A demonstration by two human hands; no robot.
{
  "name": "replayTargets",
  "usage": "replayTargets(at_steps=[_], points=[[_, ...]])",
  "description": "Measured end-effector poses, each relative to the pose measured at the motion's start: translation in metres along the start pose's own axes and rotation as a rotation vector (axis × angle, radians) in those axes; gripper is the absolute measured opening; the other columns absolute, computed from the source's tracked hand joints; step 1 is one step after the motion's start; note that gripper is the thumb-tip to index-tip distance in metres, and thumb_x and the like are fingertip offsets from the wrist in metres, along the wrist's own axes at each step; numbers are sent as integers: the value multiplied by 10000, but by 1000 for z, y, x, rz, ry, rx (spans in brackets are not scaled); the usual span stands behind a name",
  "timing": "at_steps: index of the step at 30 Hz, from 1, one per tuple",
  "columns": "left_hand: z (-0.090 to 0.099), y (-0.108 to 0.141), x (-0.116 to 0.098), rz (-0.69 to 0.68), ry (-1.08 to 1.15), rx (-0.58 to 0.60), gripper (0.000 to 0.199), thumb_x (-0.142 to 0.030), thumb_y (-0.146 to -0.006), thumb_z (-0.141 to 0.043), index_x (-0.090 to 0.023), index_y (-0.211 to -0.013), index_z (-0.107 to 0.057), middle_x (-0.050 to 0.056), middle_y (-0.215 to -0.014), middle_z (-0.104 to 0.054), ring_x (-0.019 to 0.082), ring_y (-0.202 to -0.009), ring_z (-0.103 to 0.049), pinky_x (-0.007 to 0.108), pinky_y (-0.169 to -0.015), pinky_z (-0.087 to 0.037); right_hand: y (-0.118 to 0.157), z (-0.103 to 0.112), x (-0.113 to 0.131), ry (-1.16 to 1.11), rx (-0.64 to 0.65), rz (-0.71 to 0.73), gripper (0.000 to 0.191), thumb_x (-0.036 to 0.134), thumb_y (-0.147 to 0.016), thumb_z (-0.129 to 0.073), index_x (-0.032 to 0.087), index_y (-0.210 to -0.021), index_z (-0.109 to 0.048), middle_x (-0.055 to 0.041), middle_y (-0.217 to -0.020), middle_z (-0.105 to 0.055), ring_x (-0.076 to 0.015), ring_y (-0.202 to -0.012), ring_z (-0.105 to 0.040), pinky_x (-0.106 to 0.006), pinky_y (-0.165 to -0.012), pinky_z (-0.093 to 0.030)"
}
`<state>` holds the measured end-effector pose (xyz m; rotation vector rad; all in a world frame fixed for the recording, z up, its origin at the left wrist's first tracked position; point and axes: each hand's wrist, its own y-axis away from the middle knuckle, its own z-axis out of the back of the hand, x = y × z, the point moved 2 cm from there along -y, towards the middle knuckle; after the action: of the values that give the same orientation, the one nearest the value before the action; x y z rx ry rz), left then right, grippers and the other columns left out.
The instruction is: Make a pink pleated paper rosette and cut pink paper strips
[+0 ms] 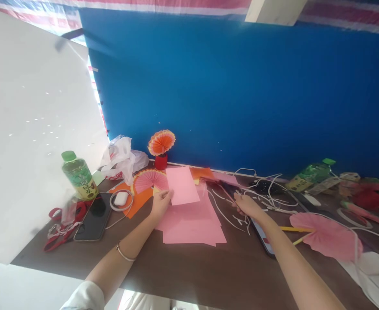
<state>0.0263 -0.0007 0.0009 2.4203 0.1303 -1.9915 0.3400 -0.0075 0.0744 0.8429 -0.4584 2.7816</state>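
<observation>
Right forearm (293, 267) nearest my camera, 5 o'clock. I see left hand (160, 206) nearer small pink sheet (183, 185), fingers closed on its edge; sheet extends toward 1 o'clock, long axis 11-to-5, above larger pink sheets (194, 228). Right hand (246, 206) at 3 o'clock beside phone (264, 242); can't tell its grip.

Lt brt, esp. L | white panel (37, 129) washed out | blue wall (228, 86) dimmer twd R | edges stretched | detail soft

the person's left hand (161, 204) pinches thumb against fingers, a bangle circling that forearm; the right hand (245, 204) curls inward, its bare forearm slanting in from lower right.
</observation>
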Motion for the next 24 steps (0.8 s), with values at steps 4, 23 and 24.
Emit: replayTargets(at_steps=[4,23,24], points=[[-1,0,0,44,32,-5,364,-486,-663,-621,-126,-639,-577,-53,-436,-416,66,-397,-407,198,-430,-393,26,17,7,-739,560,-400,253,404,-723,-547,164,-742,-625,-83,-613,-596,-90,-406,-404,-205,-336,-316],[-1,1,-4,61,70,-78,332,-465,-640,-636,-144,-626,-555,-71,-380,-409,80,-353,-437,228,-447,-451,135,-18,11,-191,-80,126,411,470,-725,-582,208,-1033,-648,-73,-977,-681,-265,-922,-617,-350,-817,-467],[-1,2,-4,61,68,-79,331,-464,-641,-637,-142,-636,-560,-69,-383,-416,80,-355,-437,229,-448,-452,137,-21,12,-165,-118,174,413,466,-740,-568,208,-1052,-642,-73,-1010,-673,-264,-934,-616,-353,-841,-458]])
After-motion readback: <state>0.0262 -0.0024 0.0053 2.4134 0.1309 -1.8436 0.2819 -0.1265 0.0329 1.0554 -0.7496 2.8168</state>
